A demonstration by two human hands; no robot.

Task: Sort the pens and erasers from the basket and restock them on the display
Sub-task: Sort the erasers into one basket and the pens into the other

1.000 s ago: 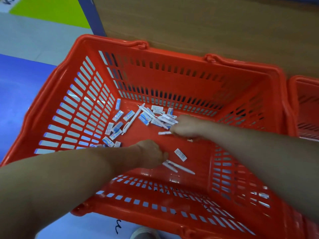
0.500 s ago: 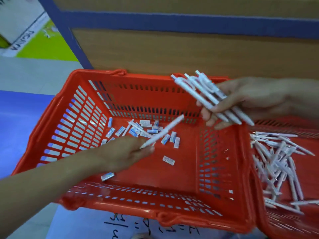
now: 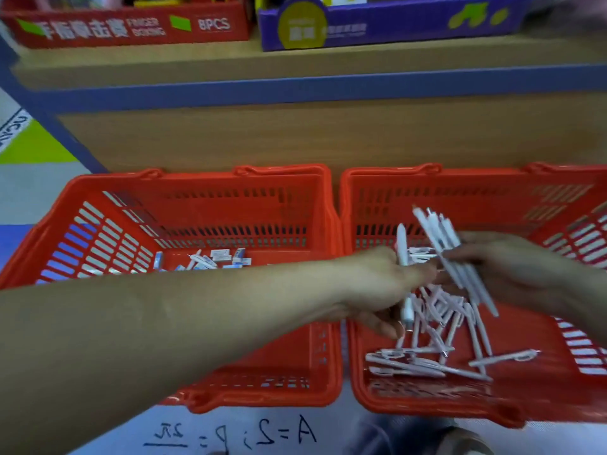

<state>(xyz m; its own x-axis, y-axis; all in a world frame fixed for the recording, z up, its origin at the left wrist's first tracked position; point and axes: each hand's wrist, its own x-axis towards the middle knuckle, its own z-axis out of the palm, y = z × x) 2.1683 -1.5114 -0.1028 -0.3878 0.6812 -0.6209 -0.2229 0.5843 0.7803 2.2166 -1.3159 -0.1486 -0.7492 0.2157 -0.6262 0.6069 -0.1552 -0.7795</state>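
Two red baskets side by side. Over the right basket (image 3: 460,399), the left hand (image 3: 381,284) grips one white pen (image 3: 401,244); at its 3 o'clock, the right hand (image 3: 505,267) clutches a pen bundle (image 3: 460,264).

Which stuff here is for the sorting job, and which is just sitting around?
For the job:
left hand
right hand
pens
erasers
left basket
right basket

Just around:
red box
purple box
shelf
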